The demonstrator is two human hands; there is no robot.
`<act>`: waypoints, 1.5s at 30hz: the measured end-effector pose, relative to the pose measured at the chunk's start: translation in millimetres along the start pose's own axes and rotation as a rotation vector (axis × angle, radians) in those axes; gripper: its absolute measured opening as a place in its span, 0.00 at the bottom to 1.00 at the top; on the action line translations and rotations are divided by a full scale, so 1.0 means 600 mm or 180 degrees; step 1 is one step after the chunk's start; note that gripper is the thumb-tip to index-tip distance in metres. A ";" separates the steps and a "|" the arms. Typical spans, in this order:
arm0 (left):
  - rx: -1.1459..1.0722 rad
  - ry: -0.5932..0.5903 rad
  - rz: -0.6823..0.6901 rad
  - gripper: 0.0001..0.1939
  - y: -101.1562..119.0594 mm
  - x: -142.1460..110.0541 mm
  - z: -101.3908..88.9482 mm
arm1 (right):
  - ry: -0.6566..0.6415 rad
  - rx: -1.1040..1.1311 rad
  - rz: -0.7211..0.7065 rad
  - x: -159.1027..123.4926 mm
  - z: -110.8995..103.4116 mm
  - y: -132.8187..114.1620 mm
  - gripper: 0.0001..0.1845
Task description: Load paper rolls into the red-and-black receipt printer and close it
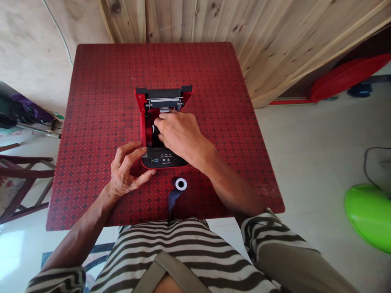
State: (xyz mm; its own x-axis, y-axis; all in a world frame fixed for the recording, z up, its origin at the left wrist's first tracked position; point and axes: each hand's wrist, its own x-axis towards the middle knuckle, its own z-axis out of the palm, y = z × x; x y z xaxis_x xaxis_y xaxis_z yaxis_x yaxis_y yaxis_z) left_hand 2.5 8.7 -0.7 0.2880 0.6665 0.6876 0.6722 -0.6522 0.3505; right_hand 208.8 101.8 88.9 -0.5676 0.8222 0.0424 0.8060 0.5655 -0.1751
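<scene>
One box-shaped machine of red and black plastic stands around the middle of the worktop, whose red covering repeats a small diamond pattern. Its one lid is raised at the far side. The right hand reaches inside; the finger ends are partly hidden, so I cannot tell whether the fingers pinch something. The left hand touches the machine's near left corner, its fingers bent and spread. Nearer, one dark roll with a white ring-shaped end trails one thin strip toward the near edge.
</scene>
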 end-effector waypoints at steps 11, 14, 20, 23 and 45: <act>-0.0067 0.0020 -0.0013 0.33 0.002 0.002 -0.001 | 0.0280 0.0406 -0.0045 -0.044 -0.049 -0.006 0.11; -0.0068 0.0024 -0.0013 0.33 0.001 0.002 -0.001 | 0.0934 0.1268 -0.0159 -0.087 -0.082 0.043 0.07; 0.0010 0.0025 0.0002 0.32 0.000 0.002 0.000 | 0.2028 0.2476 0.0889 -0.102 -0.009 0.195 0.14; -0.0005 0.0055 -0.0001 0.32 0.000 0.003 0.001 | 0.1902 0.2596 0.1166 -0.086 0.081 0.247 0.16; -0.0117 -0.0019 -0.0045 0.31 0.004 0.009 -0.004 | 0.0011 0.2985 0.0890 -0.271 0.060 0.094 0.15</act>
State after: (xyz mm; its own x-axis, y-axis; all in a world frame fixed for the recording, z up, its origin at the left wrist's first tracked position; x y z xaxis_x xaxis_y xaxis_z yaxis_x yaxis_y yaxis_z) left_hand 4.2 9.8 5.5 0.2828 0.6777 0.6788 0.6508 -0.6554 0.3833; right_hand 340.3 -2.3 36.9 -0.3746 0.9198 -0.1169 0.4500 0.0701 -0.8903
